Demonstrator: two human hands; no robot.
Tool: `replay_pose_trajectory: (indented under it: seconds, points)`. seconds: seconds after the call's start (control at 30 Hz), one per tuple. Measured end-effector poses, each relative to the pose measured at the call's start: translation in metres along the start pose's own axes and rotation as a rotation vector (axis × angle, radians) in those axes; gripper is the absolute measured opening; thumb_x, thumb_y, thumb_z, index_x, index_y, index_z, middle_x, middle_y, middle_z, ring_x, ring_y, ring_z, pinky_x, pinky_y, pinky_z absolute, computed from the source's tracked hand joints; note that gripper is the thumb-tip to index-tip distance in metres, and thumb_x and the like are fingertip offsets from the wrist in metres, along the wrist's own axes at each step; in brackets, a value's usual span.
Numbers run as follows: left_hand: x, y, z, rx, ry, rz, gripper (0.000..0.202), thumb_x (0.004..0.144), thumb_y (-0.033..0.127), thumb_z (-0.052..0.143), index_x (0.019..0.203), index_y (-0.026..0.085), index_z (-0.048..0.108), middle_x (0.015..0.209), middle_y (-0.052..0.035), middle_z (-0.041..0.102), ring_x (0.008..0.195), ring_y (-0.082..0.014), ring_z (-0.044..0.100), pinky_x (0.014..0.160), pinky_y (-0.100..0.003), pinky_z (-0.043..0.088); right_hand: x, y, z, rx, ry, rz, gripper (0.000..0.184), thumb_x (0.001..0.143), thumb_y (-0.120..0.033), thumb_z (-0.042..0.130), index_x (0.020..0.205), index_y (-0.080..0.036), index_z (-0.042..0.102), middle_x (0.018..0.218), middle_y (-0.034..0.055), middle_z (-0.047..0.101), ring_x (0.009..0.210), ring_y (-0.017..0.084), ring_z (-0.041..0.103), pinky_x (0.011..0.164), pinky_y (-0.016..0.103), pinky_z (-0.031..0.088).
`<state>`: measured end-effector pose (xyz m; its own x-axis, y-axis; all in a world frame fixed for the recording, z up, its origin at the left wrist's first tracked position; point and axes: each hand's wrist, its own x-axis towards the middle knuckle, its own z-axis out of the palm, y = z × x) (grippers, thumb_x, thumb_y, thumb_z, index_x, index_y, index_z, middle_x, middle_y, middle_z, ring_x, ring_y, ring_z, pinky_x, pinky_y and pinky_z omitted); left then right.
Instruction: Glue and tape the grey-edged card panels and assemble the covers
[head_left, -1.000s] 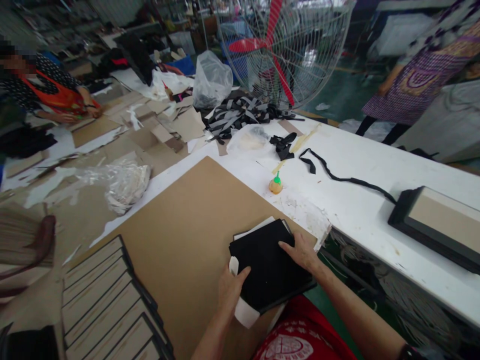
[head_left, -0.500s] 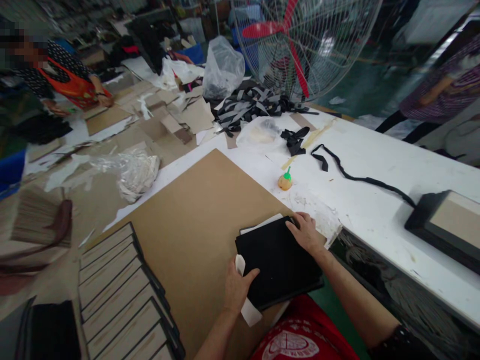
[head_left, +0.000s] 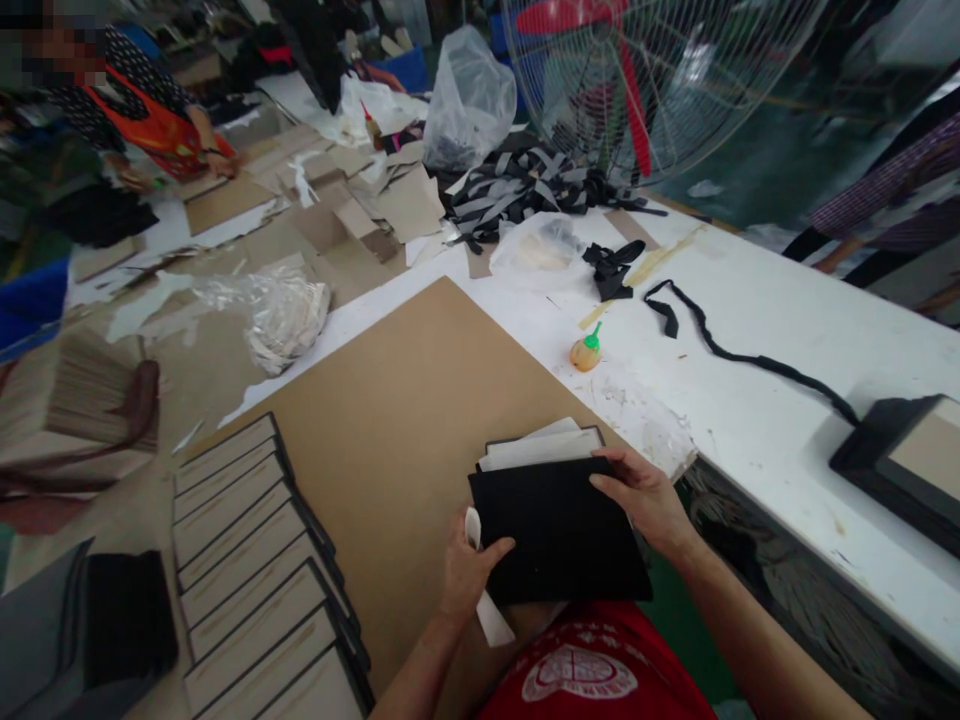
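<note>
A black rectangular panel [head_left: 566, 535] is tilted up at the near edge of the brown board [head_left: 405, 400]. My left hand [head_left: 469, 570] is closed on its left edge, thumb on top, with a flat white strip [head_left: 493, 618] also held in the palm and showing above and below the hand. My right hand [head_left: 645, 500] pinches the panel's upper right corner between thumb and fingers. Just behind the panel, white sheets [head_left: 544, 447] and another dark edge show; what lies below them is hidden.
Overlapping grey-beige pieces with black edges [head_left: 259, 560] line the board's left side. A small bottle with a green nozzle [head_left: 586, 350] stands on the white table [head_left: 757, 310]. Black strips [head_left: 547, 190] lie heaped near a large fan [head_left: 660, 80]. A co-worker [head_left: 161, 120] is at the far left.
The black panel's far edge has been lifted and drawn toward me by my right hand, uncovering more white sheets behind it. My left hand keeps its hold. The camera view has shifted slightly.
</note>
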<state>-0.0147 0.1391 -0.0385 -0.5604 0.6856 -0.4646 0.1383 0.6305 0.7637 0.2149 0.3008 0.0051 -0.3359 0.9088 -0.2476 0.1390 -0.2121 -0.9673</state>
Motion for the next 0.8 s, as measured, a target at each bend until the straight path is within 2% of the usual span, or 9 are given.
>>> replay_pose_trajectory:
  seconds: [0.1,0.2,0.3,0.4,0.47,0.57,0.63,0.7,0.8]
  points:
    - [-0.011,-0.003,-0.008,-0.024,0.030,-0.017,0.074,0.056,0.035,0.084,0.122,0.015,0.058,0.100,-0.0062,0.072,0.092,-0.0242,0.067,0.082,-0.034,0.052,-0.032,-0.017,0.000,0.161,0.010,0.035,0.037,0.069,-0.033,0.081,0.102,-0.025,0.067,0.092,0.0016,0.067,0.085,0.018,0.062,0.076,0.031,0.051]
    - [-0.028,-0.003,-0.020,-0.110,-0.051,-0.012,0.043,0.059,0.035,0.082,0.095,0.015,0.070,0.081,-0.0033,0.072,0.075,-0.0216,0.067,0.068,-0.030,0.053,-0.054,-0.035,-0.003,0.198,-0.065,-0.029,0.029,0.071,-0.023,0.081,0.097,-0.026,0.070,0.087,0.0011,0.069,0.078,0.015,0.063,0.070,0.027,0.051]
    - [-0.052,0.000,-0.040,-0.204,-0.150,0.191,0.022,0.068,0.037,0.078,0.075,0.017,0.073,0.077,-0.0051,0.073,0.073,-0.0210,0.068,0.068,-0.030,0.054,-0.065,-0.051,-0.007,0.268,-0.257,-0.179,0.022,0.077,-0.016,0.076,0.095,-0.027,0.070,0.084,0.0022,0.069,0.081,0.018,0.063,0.072,0.032,0.051]
    - [-0.075,0.006,-0.060,-0.249,-0.132,0.452,0.023,0.072,0.041,0.077,0.082,0.020,0.075,0.082,-0.0077,0.074,0.079,-0.0216,0.069,0.071,-0.031,0.056,-0.068,-0.060,-0.009,0.342,-0.404,-0.283,0.020,0.080,-0.018,0.074,0.097,-0.027,0.070,0.080,0.0034,0.068,0.081,0.020,0.061,0.075,0.039,0.049]
    - [-0.085,0.010,-0.070,-0.233,-0.107,0.561,0.030,0.070,0.044,0.079,0.091,0.023,0.076,0.085,-0.0087,0.075,0.080,-0.0223,0.070,0.070,-0.031,0.056,-0.069,-0.063,-0.009,0.356,-0.456,-0.310,0.016,0.082,-0.023,0.073,0.097,-0.026,0.070,0.079,0.0037,0.067,0.079,0.020,0.059,0.076,0.040,0.047]
    - [-0.094,0.012,-0.079,-0.190,-0.096,0.603,0.030,0.074,0.046,0.075,0.095,0.025,0.076,0.089,-0.0099,0.075,0.082,-0.0228,0.071,0.072,-0.032,0.057,-0.073,-0.063,-0.013,0.344,-0.537,-0.315,0.016,0.082,-0.027,0.072,0.098,-0.027,0.070,0.079,0.0038,0.067,0.079,0.020,0.058,0.078,0.042,0.045]
    - [-0.096,0.010,-0.081,-0.189,-0.092,0.592,0.025,0.079,0.044,0.071,0.095,0.025,0.076,0.090,-0.0095,0.075,0.082,-0.0222,0.071,0.072,-0.031,0.057,-0.074,-0.059,-0.018,0.348,-0.589,-0.275,0.027,0.077,-0.038,0.077,0.101,-0.028,0.069,0.081,0.0043,0.066,0.083,0.023,0.059,0.080,0.044,0.045]
    - [-0.097,0.006,-0.080,-0.199,-0.083,0.583,0.022,0.078,0.041,0.073,0.092,0.025,0.076,0.087,-0.0082,0.075,0.079,-0.0213,0.071,0.068,-0.029,0.057,-0.067,-0.050,-0.023,0.367,-0.555,-0.212,0.039,0.073,-0.053,0.076,0.103,-0.030,0.069,0.085,0.0047,0.066,0.088,0.026,0.059,0.080,0.045,0.046]
    - [-0.097,-0.005,-0.079,-0.183,-0.040,0.475,0.015,0.075,0.036,0.075,0.079,0.022,0.076,0.078,-0.0059,0.075,0.072,-0.0200,0.071,0.065,-0.027,0.056,-0.033,-0.027,-0.026,0.203,-0.248,-0.067,0.029,0.082,-0.052,0.065,0.102,-0.031,0.068,0.098,0.0043,0.066,0.095,0.025,0.058,0.081,0.042,0.047]
